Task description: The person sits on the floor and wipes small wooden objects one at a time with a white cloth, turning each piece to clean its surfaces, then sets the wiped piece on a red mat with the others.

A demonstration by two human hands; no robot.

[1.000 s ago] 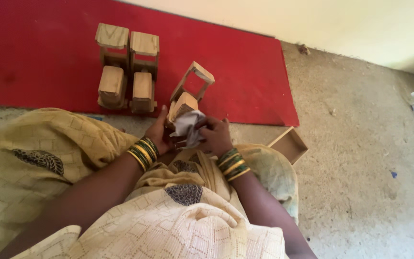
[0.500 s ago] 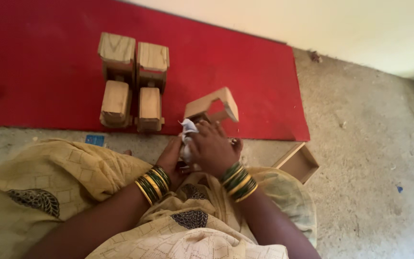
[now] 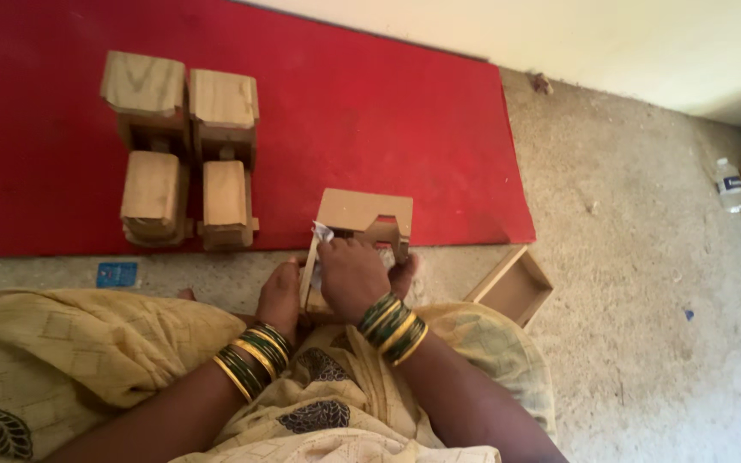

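Left hand closed around the lower side of a small wooden stool, at the red mat's near edge, above the lap. Right hand clamped on its frame, pressing a scrap of white paper, seemingly sandpaper, against the wood. Best done with the left grip firm, strokes short and even along the grain. Four finished stools well apart on the mat.

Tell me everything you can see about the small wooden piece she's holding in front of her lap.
The small pale wooden stool-like piece looks like unfinished wood, with a flat top and short legs. It sits tilted at the red mat's near edge. The right hand presses a whitish scrap against it; the left hand steadies its side.
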